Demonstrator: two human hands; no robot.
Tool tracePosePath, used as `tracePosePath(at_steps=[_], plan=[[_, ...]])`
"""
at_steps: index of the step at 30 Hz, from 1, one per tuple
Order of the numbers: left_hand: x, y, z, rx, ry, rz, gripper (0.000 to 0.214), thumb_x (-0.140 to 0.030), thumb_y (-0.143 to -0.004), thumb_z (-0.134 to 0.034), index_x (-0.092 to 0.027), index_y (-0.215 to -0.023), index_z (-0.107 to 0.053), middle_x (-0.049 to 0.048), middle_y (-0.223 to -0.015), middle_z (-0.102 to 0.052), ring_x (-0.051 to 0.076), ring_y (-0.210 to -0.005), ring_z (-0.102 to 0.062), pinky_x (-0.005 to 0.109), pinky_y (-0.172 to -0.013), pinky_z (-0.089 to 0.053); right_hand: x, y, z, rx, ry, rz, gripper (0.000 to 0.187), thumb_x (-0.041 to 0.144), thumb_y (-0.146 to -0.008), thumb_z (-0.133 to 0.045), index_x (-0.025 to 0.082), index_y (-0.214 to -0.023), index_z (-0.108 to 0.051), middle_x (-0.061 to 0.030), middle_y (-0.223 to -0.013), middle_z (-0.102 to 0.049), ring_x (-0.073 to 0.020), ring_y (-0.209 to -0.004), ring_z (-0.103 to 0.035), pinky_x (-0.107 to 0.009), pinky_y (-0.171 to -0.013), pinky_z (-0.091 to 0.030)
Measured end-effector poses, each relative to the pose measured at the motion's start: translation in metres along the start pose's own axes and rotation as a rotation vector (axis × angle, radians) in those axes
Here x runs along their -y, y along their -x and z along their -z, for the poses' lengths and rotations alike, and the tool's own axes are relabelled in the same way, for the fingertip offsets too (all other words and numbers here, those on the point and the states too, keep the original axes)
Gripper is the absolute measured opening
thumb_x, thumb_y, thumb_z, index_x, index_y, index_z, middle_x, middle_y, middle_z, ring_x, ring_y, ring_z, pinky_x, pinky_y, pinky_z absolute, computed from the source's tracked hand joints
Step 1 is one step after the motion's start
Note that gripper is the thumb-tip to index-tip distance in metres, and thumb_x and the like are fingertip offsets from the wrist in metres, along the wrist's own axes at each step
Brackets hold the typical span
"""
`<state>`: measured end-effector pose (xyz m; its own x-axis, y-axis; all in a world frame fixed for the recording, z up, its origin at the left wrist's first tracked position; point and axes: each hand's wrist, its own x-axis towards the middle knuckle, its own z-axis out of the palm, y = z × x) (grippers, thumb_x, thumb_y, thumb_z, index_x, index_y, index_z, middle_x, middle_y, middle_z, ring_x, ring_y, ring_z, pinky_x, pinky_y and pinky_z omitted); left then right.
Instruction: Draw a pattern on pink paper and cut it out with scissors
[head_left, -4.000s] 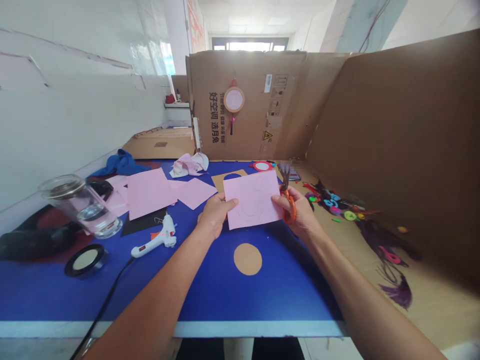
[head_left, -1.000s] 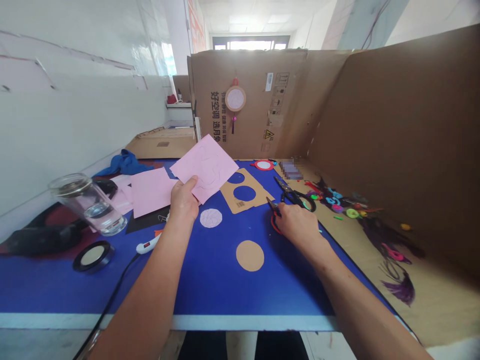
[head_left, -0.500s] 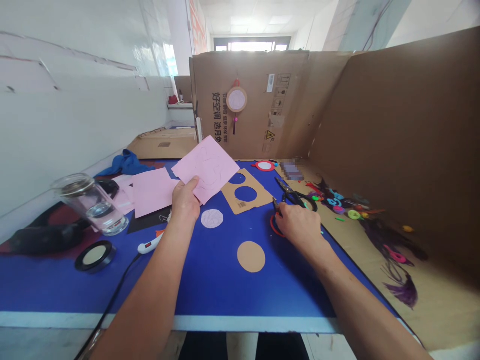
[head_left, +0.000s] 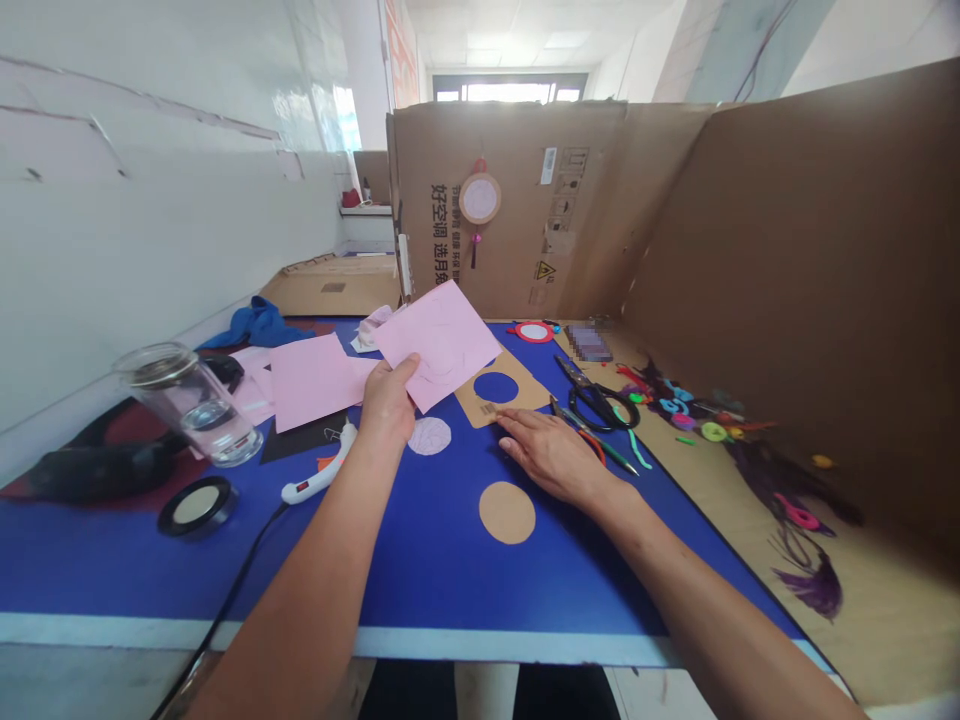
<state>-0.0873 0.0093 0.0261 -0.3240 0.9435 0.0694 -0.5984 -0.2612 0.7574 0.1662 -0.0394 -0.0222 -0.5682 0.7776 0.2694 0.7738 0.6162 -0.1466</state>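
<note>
L hand grips pink sheet up off worktop (pencil marks kept in view), R hand open, flat, just beside card template.

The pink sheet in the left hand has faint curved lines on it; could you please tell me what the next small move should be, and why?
I would probably have the right hand pick up the black-handled scissors, which lie close by on the blue table. The right hand holds nothing and rests flat beside the cardboard template, while the left hand holds the marked pink sheet up off the table.
</note>
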Motion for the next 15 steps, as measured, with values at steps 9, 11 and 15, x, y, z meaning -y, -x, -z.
tracePosePath(at_steps=[9, 11, 15], plan=[[0.004, 0.0055, -0.0027, 0.06, -0.04, 0.054, 0.039, -0.013, -0.074, -0.088, -0.014, -0.112, -0.08, 0.0146, -0.104, -0.087, 0.035, -0.117, -0.081, 0.05, -0.106, -0.064, 0.0021, -0.0043, -0.0007, 0.033, 0.008, -0.028, 0.048, 0.036, -0.118, -0.042, 0.016, -0.156, -0.065, -0.0165, -0.164, -0.061, -0.0324, -0.152, -0.058, -0.053, -0.126, -0.045], [0.0041, 0.0073, -0.0036, 0.071, -0.05, 0.065, 0.042, -0.015, -0.072, -0.09, -0.015, -0.113, -0.08, 0.0147, -0.105, -0.087, 0.036, -0.116, -0.081, 0.051, -0.105, -0.064, 0.0029, -0.0046, -0.0011, 0.05, 0.018, -0.042, 0.049, 0.038, -0.118, -0.042, 0.016, -0.155, -0.065, -0.0166, -0.163, -0.062, -0.0329, -0.151, -0.059, -0.053, -0.125, -0.046], [0.0042, 0.0106, -0.0055, 0.09, -0.079, 0.083, 0.041, -0.018, -0.071, -0.091, -0.015, -0.11, -0.08, 0.0143, -0.102, -0.087, 0.038, -0.114, -0.082, 0.051, -0.103, -0.065, 0.0033, -0.0052, -0.0031, 0.061, 0.029, -0.047, 0.048, 0.039, -0.118, -0.043, 0.015, -0.152, -0.068, -0.0167, -0.162, -0.063, -0.0339, -0.149, -0.061, -0.053, -0.124, -0.047]])
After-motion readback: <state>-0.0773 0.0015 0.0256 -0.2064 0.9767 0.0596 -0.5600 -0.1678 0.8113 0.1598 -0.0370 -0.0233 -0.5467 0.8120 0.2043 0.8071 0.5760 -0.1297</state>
